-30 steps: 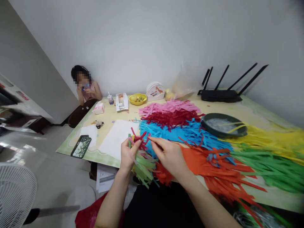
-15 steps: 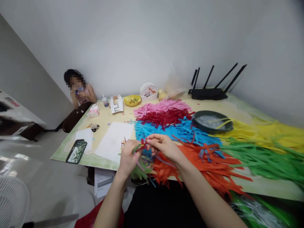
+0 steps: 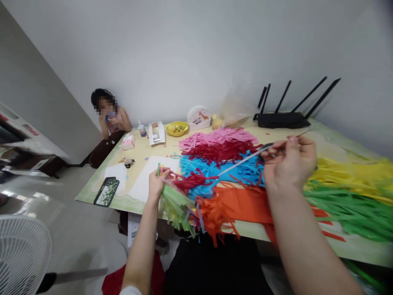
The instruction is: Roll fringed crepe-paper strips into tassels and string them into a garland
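My left hand point(image 3: 157, 185) is closed round a bundle of mixed paper strips point(image 3: 176, 200), green ones hanging down over the table's front edge and dark red ones sticking out to the right. My right hand point(image 3: 287, 166) is raised over the table to the right, pinching the end of one long pale strip point(image 3: 242, 161) that runs taut from the bundle up to its fingers. Below lie piles of cut paper strips: pink point(image 3: 219, 136), dark red point(image 3: 221, 149), blue point(image 3: 233, 172), orange point(image 3: 242, 205), green point(image 3: 350, 209) and yellow point(image 3: 353, 172).
A phone point(image 3: 106, 191), white sheets point(image 3: 146, 180), a tissue pack point(image 3: 128, 142), a yellow fruit bowl point(image 3: 177, 128) and a black router point(image 3: 284, 119) are on the table. Another person point(image 3: 109, 114) sits at the far left corner. A white fan point(image 3: 21, 254) stands low left.
My right hand has left the bundle and swung up and right, drawing one long strip out taut. My left hand stays on the bundle, slightly left.
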A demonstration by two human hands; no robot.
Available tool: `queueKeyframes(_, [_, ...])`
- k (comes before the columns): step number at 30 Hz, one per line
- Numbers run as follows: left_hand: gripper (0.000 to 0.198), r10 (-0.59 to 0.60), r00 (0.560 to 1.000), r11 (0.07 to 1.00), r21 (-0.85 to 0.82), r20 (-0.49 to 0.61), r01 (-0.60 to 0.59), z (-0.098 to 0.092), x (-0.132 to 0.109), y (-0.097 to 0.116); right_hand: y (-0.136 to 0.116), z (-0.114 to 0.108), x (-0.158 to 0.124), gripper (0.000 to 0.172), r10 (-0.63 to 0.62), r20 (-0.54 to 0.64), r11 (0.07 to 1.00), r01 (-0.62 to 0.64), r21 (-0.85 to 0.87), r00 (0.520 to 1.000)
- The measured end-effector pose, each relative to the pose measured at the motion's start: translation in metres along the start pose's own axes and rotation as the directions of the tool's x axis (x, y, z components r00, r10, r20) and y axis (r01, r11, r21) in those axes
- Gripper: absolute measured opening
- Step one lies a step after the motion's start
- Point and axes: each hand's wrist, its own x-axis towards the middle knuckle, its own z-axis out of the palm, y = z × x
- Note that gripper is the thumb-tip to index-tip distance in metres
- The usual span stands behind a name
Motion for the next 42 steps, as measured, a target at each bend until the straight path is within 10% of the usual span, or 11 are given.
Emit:
queueKeyframes(5, [0.032,-0.012,0.992,1.0,-0.025,0.129,0.015,-0.005,-0.007,0.01,0.008,0.014,-0.04,0.012,0.084,0.279,0.965,-0.008,-0.261,0.957])
queueKeyframes(9, [0.028,-0.006,0.97,0.998,-0.059,0.244,0.021,0.007,-0.023,0.014,0.019,0.032,-0.088,0.013,0.331,0.613,0.819,0.105,-0.565,0.717])
queueKeyframes(18, [0.039,-0.045,0.959,0.974,-0.201,0.28,0.105,0.031,-0.045,0.011,0.04,0.048,-0.107,0.023,0.52,0.685,0.813,-0.048,-0.581,0.51])
queueKeyframes(22, [0.044,-0.175,0.924,0.942,-0.216,0.341,0.258,0.03,-0.041,0.014,0.034,0.045,-0.1,0.025,0.519,0.682,0.824,-0.09,-0.559,0.515])
queueKeyframes(27, [0.044,-0.102,0.983,0.962,-0.238,0.15,0.136,0.032,-0.04,0.015,0.023,0.035,-0.105,0.022,0.32,0.651,0.717,0.273,-0.641,0.688])
queueKeyframes(42, [0.026,0.208,0.978,0.974,0.084,0.012,-0.209,0.044,-0.057,0.02,0.013,0.026,-0.117,0.026,0.151,0.741,0.538,0.574,-0.617,0.655])
